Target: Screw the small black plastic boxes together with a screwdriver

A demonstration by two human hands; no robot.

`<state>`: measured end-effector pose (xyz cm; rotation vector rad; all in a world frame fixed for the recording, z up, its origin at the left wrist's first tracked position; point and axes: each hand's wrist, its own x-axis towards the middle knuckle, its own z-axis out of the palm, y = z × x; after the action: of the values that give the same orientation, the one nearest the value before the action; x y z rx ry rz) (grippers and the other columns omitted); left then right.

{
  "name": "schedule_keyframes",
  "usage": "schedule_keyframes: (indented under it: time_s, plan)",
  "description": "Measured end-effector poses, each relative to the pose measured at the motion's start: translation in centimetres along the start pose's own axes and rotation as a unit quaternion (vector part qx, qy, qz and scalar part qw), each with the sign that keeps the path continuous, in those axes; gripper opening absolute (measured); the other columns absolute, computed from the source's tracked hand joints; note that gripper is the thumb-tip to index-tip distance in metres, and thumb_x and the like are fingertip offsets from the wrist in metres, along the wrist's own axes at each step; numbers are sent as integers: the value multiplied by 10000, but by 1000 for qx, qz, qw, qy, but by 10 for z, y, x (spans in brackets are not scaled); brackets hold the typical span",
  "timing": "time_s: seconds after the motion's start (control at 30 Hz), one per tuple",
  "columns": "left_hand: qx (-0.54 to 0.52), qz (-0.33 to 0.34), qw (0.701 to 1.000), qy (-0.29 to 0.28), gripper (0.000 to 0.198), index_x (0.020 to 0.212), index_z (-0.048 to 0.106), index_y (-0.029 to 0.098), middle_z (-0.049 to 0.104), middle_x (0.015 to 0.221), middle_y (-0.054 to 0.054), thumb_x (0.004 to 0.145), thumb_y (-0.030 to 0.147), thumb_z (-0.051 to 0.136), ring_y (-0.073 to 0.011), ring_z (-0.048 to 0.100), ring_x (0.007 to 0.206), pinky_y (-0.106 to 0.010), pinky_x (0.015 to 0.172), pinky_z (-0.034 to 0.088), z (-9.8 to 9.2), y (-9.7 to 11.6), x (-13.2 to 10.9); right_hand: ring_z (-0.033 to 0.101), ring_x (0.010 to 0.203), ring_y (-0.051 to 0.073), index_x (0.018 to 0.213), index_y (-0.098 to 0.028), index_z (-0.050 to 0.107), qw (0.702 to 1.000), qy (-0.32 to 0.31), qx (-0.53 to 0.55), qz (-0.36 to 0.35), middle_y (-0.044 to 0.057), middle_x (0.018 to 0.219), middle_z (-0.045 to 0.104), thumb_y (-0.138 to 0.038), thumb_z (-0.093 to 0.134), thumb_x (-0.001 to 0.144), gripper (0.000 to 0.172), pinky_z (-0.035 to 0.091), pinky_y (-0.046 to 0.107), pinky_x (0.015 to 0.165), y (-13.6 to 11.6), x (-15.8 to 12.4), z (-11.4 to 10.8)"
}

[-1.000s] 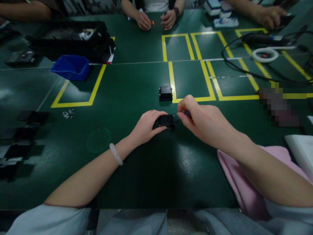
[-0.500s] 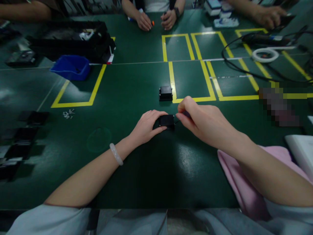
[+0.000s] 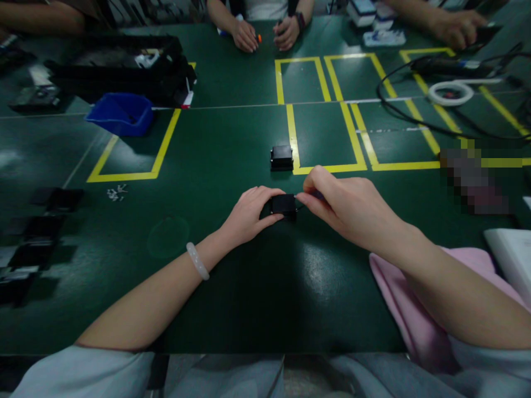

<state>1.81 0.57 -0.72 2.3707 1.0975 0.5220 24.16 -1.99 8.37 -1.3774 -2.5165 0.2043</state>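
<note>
A small black box [image 3: 284, 204] lies on the green table in front of me. My left hand [image 3: 254, 213] grips its left side, fingers along the far edge and thumb along the near edge. At the box's right side my right hand [image 3: 338, 202] is closed in a pinch on a screwdriver [image 3: 301, 207]. Only its thin dark shaft shows, slanting to the box's right edge; most of the handle is hidden in my fingers. Just beyond, a second black box [image 3: 281, 158] with small bright screws at its sides stands apart from both hands.
Loose screws [image 3: 116, 193] lie to the left, below a blue bin [image 3: 120, 114] and a large black tray [image 3: 120, 74]. Several blurred black parts [image 3: 39, 226] sit at far left. A pink cloth [image 3: 398, 287] is under my right forearm. Co-workers' hands [image 3: 286, 34] rest across the table.
My right hand has shifted very slightly, its thumb tip a little closer to the box. The left hand and both boxes keep their places.
</note>
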Motion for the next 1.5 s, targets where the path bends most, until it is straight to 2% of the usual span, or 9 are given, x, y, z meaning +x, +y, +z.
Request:
schedule_keyframes:
  time_s: [0.2, 0.43, 0.63, 0.83, 1.03, 1.2, 1.37, 1.5]
  plan:
    - [5, 4, 1000, 1, 375, 1279, 518, 197, 633, 1220, -79, 954, 363, 607, -254, 574, 1144, -437, 1026, 423, 1, -2, 0, 582, 539, 145, 1060, -157, 519, 999, 31, -4, 7, -10, 725, 623, -271, 435, 975, 165, 313, 238, 491, 2, -1, 3]
    - [2, 1, 1000, -3, 362, 1268, 525, 206, 635, 1221, -70, 955, 369, 607, -251, 575, 1144, -430, 1028, 422, 1, -2, 0, 587, 558, 151, 975, -159, 537, 1000, 15, -15, -3, 2, 707, 621, -369, 387, 1006, 260, 314, 244, 509, 1, 0, 2]
    - [5, 7, 1000, 3, 376, 1280, 519, 198, 633, 1218, -81, 959, 378, 594, -254, 576, 1141, -432, 1021, 427, 1, -2, 0, 578, 544, 135, 1091, -166, 510, 999, 29, -10, 16, -7, 740, 637, -268, 434, 975, 172, 298, 229, 498, 2, -1, 3]
    - [4, -2, 1000, -3, 366, 1271, 523, 199, 635, 1211, -78, 957, 373, 596, -255, 575, 1142, -434, 1019, 428, 0, 0, 1, 573, 556, 139, 1000, -162, 536, 1000, -2, -26, 16, 19, 731, 643, -374, 365, 1008, 272, 278, 235, 505, 0, 0, 0]
    - [3, -4, 1000, -4, 376, 1285, 514, 207, 627, 1236, -83, 961, 385, 586, -260, 573, 1156, -443, 1022, 431, 0, 0, 0, 563, 555, 123, 1087, -164, 517, 1000, 8, -7, 25, 9, 755, 644, -280, 385, 984, 204, 277, 230, 511, 0, -1, 0]
    - [3, -8, 1000, -6, 375, 1273, 519, 207, 629, 1235, -81, 955, 390, 591, -265, 574, 1161, -443, 1027, 429, 0, -1, 0, 583, 580, 153, 1014, -158, 538, 999, -25, -24, 31, 25, 742, 644, -354, 387, 994, 249, 289, 245, 522, -1, 1, -2]
    - [5, 2, 1000, -1, 378, 1284, 511, 200, 627, 1232, -86, 959, 378, 590, -257, 575, 1154, -440, 1026, 428, 1, -1, 0, 575, 566, 131, 1084, -161, 512, 1000, 5, -2, 23, 12, 767, 643, -272, 396, 979, 191, 295, 230, 520, 1, -1, 0]
    - [6, -1, 1000, -2, 378, 1285, 512, 203, 627, 1234, -79, 960, 379, 595, -255, 573, 1157, -439, 1031, 427, 1, -1, 0, 557, 566, 123, 1018, -163, 527, 1000, -3, -11, 23, 9, 725, 622, -331, 395, 991, 215, 276, 224, 518, 0, 0, -2]
